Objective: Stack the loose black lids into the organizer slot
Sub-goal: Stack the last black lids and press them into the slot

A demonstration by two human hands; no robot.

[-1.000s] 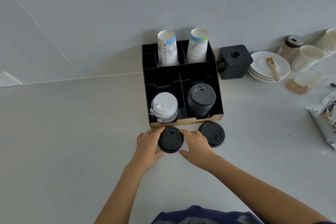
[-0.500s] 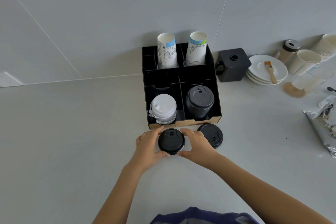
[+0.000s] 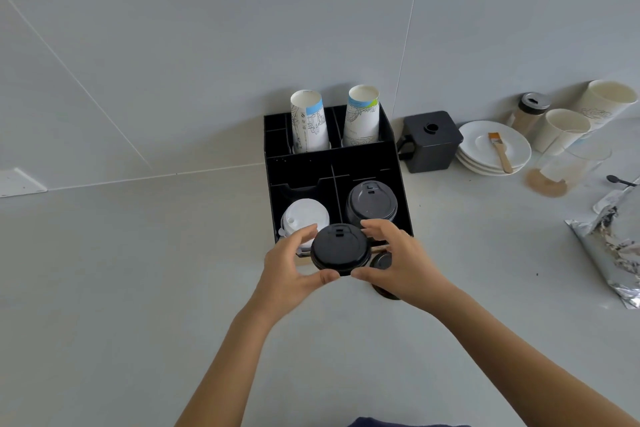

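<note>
A loose black lid (image 3: 341,249) hangs above the counter just in front of the black organizer (image 3: 301,170). My left hand (image 3: 287,263) grips its left rim and my right hand (image 3: 403,262) grips its right rim. In the organizer's front right slot stands a stack of black lids (image 3: 371,202). A stack of white lids (image 3: 304,218) fills the front left slot. A second loose black lid (image 3: 382,262) lies on the counter, mostly hidden under my right hand.
Two stacks of paper cups (image 3: 310,121) stand in the organizer's back slots. To the right sit a black square container (image 3: 429,140), white plates (image 3: 493,149) with a brush, a shaker (image 3: 528,113), more cups (image 3: 562,130) and a torn foil bag (image 3: 613,246).
Both hands have lifted the black lid off the counter and carried it up toward the organizer's front. The second loose lid stays on the counter.
</note>
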